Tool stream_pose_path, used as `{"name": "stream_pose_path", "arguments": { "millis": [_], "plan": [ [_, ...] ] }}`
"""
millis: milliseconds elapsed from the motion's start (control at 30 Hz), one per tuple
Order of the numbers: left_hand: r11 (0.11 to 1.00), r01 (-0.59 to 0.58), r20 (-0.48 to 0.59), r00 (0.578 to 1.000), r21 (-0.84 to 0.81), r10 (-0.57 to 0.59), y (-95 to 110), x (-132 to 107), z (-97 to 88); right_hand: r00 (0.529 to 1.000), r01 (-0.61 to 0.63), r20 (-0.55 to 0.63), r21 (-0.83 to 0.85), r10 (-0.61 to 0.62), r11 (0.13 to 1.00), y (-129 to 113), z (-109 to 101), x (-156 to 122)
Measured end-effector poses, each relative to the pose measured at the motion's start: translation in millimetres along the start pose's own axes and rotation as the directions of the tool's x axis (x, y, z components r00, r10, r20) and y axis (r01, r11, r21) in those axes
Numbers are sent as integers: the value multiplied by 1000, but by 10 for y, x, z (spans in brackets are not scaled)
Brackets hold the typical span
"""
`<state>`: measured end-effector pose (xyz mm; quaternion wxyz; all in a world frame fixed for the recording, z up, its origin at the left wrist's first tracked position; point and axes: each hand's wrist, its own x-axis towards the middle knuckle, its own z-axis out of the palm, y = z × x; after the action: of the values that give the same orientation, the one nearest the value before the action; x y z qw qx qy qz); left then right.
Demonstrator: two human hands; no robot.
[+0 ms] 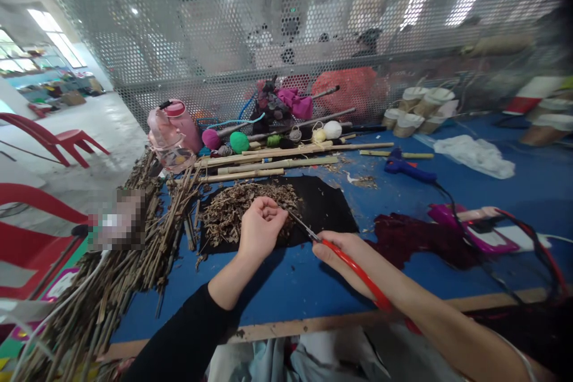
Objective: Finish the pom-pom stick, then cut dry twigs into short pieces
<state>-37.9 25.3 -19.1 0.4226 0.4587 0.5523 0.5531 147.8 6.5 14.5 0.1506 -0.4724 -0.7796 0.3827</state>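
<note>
My left hand [264,224] is over a heap of dry brown plant bits [228,215], its fingers curled and pinched together. What they hold, if anything, is too small to make out. My right hand [338,253] is closed around a red-handled tool with slim metal jaws [347,259], pliers or scissors; I cannot tell which. Its narrow tip points left and reaches the left fingertips. Under the heap lies a black cloth [329,206], spread on the blue tabletop [286,286].
Bundled dry stalks [111,274] cover the left side. Behind the heap lie bamboo sticks [286,163], yarn balls [239,142] and a pink jug [179,125]. To the right are a blue glue gun [409,167], dark red cloth [416,239], a purple power strip [483,233] and cables.
</note>
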Motion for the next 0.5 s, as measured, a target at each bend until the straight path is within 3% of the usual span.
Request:
{"name": "stream_pose_path", "arguments": {
  "millis": [67,133,233,300,367,433,500],
  "plan": [
    [983,-55,7,998,178,55,14,29,-37,1000,4,-4,9,-4,1000,47,-15,3],
    [902,-174,31,984,395,176,98,76,-74,1000,11,-15,30,-11,999,96,-50,-7],
    [613,-324,135,933,721,335,308,176,-77,999,-6,-50,53,9,999,156,-126,-37],
    [382,-286,189,943,879,273,423,248,-27,996,-31,-83,76,37,997,190,-171,-60],
    [208,-198,172,976,958,136,465,315,44,993,-40,-108,113,53,993,226,-197,-82],
    [133,-176,172,984,975,43,434,374,99,991,-28,-127,147,47,989,270,-201,-101],
    [136,-219,219,976,966,17,366,423,109,991,-26,-124,203,52,979,319,-186,-116]
  ]
}}
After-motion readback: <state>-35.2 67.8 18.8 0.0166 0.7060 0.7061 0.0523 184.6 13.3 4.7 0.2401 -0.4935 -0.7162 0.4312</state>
